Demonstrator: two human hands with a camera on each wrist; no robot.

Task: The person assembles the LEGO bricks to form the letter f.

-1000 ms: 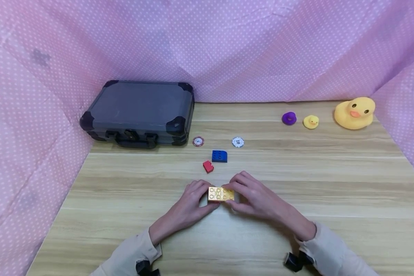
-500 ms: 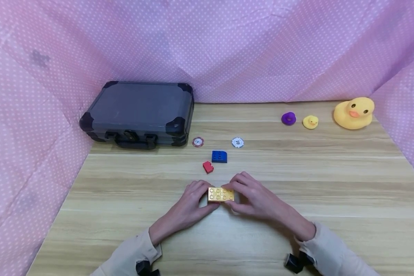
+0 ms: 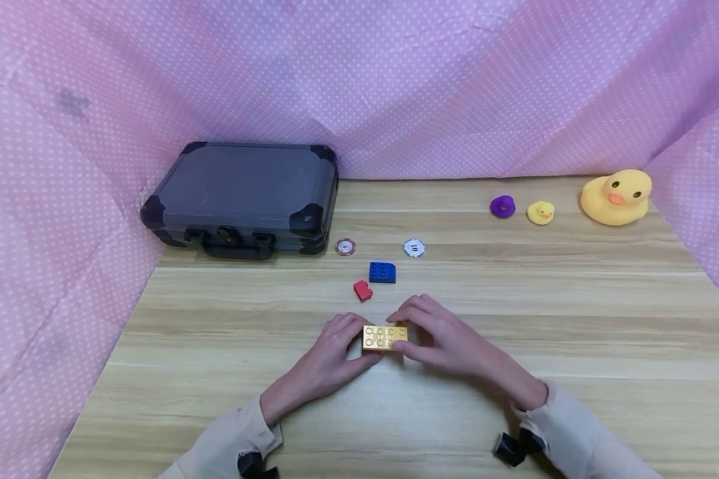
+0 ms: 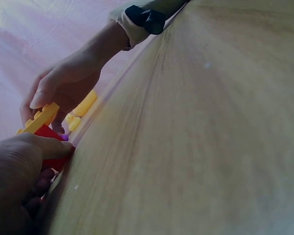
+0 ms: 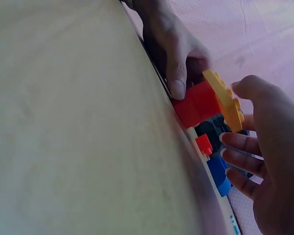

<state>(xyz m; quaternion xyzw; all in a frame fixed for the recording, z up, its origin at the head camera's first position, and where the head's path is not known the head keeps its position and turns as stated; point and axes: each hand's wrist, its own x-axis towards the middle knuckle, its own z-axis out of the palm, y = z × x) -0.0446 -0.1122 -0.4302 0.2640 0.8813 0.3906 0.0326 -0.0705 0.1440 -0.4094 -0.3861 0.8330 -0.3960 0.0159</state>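
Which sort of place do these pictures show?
Probably a staged recording corner: a pink dotted cloth hangs behind and beside a wood-grain table, and a black device sits at each sleeve cuff.

Hands: I count two, a left hand (image 3: 323, 356) and a right hand (image 3: 452, 342).
Ducks: three, namely a large yellow duck (image 3: 616, 199), small yellow duck (image 3: 540, 213), purple duck (image 3: 502, 207).
Chips: two, a red-rimmed chip (image 3: 345, 247) and a white chip (image 3: 414, 248).
Loose bricks: two, a blue brick (image 3: 382, 273) and a small red brick (image 3: 362, 291).
Stacked bricks: one yellow brick (image 3: 379, 337); the red bricks (image 5: 193, 108) below I can't count.
Cases: one gray case (image 3: 245, 179).
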